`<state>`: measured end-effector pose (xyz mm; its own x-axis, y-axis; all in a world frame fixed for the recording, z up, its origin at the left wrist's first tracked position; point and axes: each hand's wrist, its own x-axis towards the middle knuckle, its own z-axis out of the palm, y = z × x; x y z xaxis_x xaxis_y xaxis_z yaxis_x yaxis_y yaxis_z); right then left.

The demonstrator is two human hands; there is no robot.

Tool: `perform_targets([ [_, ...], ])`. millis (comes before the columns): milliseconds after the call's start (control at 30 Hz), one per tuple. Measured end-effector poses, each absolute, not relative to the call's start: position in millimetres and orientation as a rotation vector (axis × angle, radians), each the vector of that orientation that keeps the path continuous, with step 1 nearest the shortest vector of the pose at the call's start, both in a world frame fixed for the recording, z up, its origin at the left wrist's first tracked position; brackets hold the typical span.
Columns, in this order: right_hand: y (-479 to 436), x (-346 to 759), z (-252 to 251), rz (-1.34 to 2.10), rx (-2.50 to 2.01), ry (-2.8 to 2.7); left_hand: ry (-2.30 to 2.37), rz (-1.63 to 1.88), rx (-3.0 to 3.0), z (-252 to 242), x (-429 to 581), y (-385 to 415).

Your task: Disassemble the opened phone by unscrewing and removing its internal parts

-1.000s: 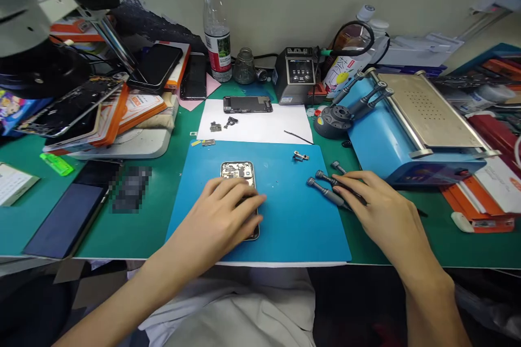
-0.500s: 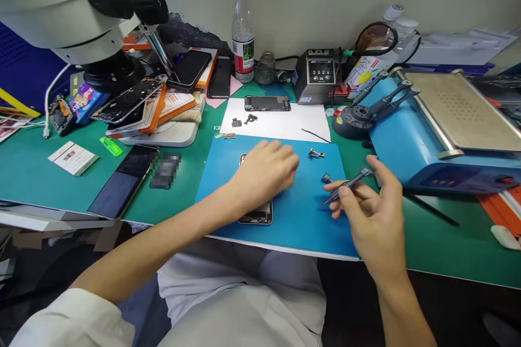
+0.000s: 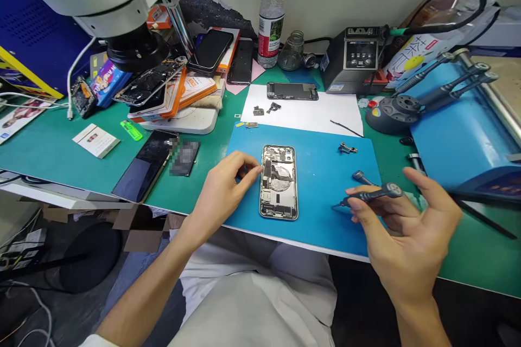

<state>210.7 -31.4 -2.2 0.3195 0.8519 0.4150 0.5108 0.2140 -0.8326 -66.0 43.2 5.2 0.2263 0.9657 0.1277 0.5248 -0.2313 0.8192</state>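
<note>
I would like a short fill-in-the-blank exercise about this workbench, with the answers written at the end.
1. The dark tool held in the right hand is a ____.
2. The opened phone lies on a mat coloured ____.
3. In the picture, the left hand is at the phone's ____ side.
4. The dark panel lies on paper coloured ____.

Missing words: screwdriver; blue; left; white.

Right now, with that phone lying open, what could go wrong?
The right hand holds a screwdriver with its tip out over the blue mat; a slip near the open phone might scratch its bare insides.

The left hand is right by the phone's edge, so a nudge could shift it.

Small metal parts lie loose on the mat and could get knocked away.
</note>
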Motion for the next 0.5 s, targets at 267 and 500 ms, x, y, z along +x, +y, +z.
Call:
perform_targets([
  [267, -34.6, 207.3, -5.9, 0.363, -1.483, -1.385, 1.361, 0.901, 1.841, -1.5, -71.2, 46.6],
  [500, -33.4, 205.5, -3.0, 0.291, -1.512, -1.479, 1.372, 0.867, 1.86, 1.1, -68.6, 42.5],
])
